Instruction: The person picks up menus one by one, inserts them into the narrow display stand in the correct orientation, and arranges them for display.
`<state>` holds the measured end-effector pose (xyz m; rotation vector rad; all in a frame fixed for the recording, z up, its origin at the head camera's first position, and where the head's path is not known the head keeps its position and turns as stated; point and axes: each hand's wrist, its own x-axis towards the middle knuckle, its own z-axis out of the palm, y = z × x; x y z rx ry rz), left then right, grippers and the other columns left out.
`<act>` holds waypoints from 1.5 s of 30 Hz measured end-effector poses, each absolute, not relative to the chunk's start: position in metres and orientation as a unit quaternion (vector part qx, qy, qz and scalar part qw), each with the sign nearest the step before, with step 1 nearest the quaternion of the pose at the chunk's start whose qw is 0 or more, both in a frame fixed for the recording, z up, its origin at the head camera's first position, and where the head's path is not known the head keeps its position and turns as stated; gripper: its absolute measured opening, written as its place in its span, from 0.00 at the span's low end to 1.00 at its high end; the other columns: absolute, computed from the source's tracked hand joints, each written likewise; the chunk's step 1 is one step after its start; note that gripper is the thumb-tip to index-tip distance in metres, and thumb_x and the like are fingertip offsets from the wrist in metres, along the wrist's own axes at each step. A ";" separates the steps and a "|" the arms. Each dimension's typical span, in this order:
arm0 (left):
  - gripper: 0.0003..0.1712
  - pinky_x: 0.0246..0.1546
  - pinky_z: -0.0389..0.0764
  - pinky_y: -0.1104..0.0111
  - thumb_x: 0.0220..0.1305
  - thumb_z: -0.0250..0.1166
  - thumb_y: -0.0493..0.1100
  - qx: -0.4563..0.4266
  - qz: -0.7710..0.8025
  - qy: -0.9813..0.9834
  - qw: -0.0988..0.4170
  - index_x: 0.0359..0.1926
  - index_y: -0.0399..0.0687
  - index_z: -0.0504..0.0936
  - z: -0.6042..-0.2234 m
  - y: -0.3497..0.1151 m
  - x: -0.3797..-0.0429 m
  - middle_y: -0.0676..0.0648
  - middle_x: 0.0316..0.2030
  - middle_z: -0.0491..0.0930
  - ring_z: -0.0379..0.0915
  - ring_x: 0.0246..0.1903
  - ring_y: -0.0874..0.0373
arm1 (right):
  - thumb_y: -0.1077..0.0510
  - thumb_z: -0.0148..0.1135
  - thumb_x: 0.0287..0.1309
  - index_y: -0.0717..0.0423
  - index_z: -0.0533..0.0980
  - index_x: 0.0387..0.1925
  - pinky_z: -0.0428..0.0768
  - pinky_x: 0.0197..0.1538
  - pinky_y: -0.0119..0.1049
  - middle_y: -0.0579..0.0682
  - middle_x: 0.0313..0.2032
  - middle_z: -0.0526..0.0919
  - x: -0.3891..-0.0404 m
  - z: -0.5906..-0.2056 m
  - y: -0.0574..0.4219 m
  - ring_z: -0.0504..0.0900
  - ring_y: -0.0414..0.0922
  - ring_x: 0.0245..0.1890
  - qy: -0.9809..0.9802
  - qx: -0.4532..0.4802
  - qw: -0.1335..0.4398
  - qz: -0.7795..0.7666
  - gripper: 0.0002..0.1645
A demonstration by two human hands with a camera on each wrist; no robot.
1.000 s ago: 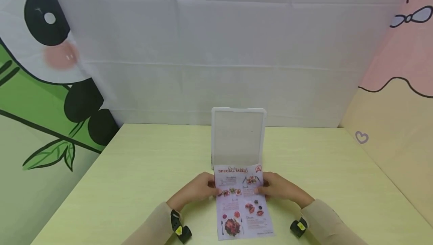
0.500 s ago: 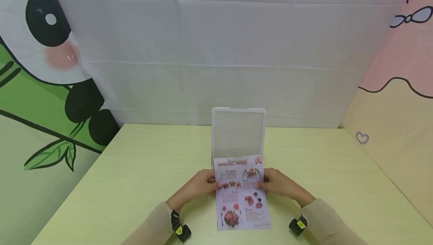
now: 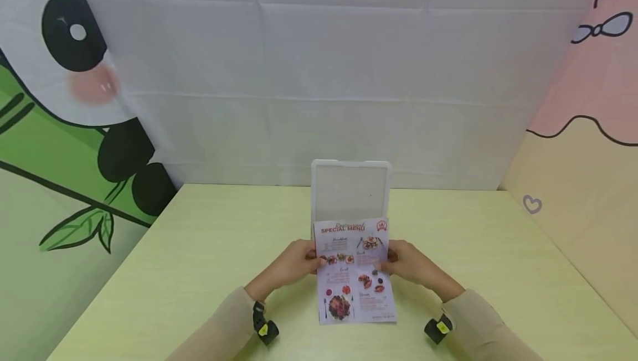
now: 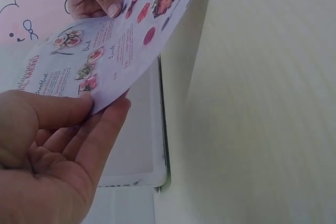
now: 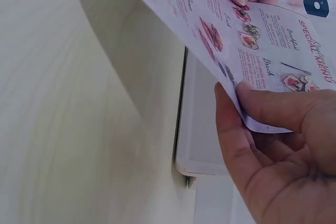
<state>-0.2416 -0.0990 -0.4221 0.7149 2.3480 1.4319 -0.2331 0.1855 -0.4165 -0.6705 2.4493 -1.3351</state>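
Note:
A printed menu sheet (image 3: 344, 289) headed "Restaurant Special Menu" is held by both hands, its printed side facing me. My left hand (image 3: 295, 264) pinches the left edge, thumb on the front and fingers behind, as the left wrist view shows on the menu (image 4: 110, 61). On the opposite edge, my right hand (image 3: 413, 264) pinches the paper the same way; in the right wrist view its thumb (image 5: 278, 106) lies on the print. Behind the sheet stands a white-framed upright panel (image 3: 351, 192); the sheet's top overlaps and hides its lower part.
The pale yellow table (image 3: 224, 228) spreads around the hands and panel. A white cloth backdrop (image 3: 324, 73) hangs at the rear edge. Cartoon-printed walls stand left and right. Each wrist wears a small black camera, such as the left camera (image 3: 266, 330).
Both hands have raised the menu sheet and shifted it toward the panel, so it covers more of the panel's lower part. The panel has stayed in place; the head view tilts slightly.

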 end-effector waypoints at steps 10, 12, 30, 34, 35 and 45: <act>0.15 0.41 0.85 0.64 0.68 0.57 0.32 0.252 0.477 0.835 0.107 0.54 0.33 0.78 -0.409 -0.100 -0.249 0.36 0.46 0.83 0.83 0.43 0.48 | 0.64 0.61 0.61 0.68 0.75 0.53 0.85 0.38 0.36 0.62 0.42 0.85 -0.237 -0.405 0.184 0.86 0.48 0.38 0.854 -0.217 0.083 -0.465 0.19; 0.15 0.41 0.85 0.64 0.68 0.57 0.33 0.255 0.474 0.837 0.099 0.53 0.33 0.78 -0.406 -0.099 -0.250 0.37 0.46 0.84 0.83 0.43 0.49 | 0.64 0.61 0.61 0.68 0.75 0.52 0.85 0.37 0.35 0.62 0.42 0.85 -0.237 -0.403 0.183 0.86 0.49 0.38 0.859 -0.213 0.065 -0.460 0.18; 0.15 0.46 0.84 0.60 0.68 0.59 0.36 0.233 0.495 0.837 0.024 0.54 0.39 0.79 -0.380 -0.088 -0.260 0.40 0.47 0.83 0.83 0.45 0.48 | 0.66 0.61 0.61 0.65 0.77 0.52 0.86 0.41 0.39 0.62 0.45 0.84 -0.244 -0.381 0.182 0.86 0.52 0.43 0.870 -0.185 -0.040 -0.454 0.17; 0.14 0.46 0.84 0.59 0.68 0.59 0.36 0.228 0.487 0.843 0.009 0.53 0.38 0.79 -0.376 -0.085 -0.264 0.39 0.47 0.84 0.83 0.45 0.47 | 0.66 0.60 0.62 0.64 0.77 0.53 0.85 0.43 0.43 0.62 0.46 0.84 -0.248 -0.373 0.183 0.85 0.55 0.45 0.875 -0.172 -0.050 -0.451 0.17; 0.14 0.45 0.84 0.59 0.67 0.59 0.36 0.227 0.485 0.844 0.005 0.52 0.37 0.79 -0.375 -0.084 -0.266 0.39 0.47 0.84 0.83 0.45 0.47 | 0.66 0.60 0.62 0.64 0.77 0.53 0.85 0.43 0.44 0.62 0.46 0.84 -0.250 -0.372 0.183 0.85 0.55 0.46 0.876 -0.169 -0.053 -0.449 0.17; 0.15 0.45 0.84 0.60 0.67 0.59 0.36 0.224 0.485 0.845 -0.024 0.53 0.38 0.80 -0.360 -0.083 -0.276 0.40 0.47 0.84 0.83 0.45 0.48 | 0.61 0.63 0.61 0.63 0.76 0.53 0.84 0.49 0.47 0.61 0.46 0.84 -0.257 -0.357 0.180 0.83 0.57 0.49 0.882 -0.156 -0.073 -0.439 0.19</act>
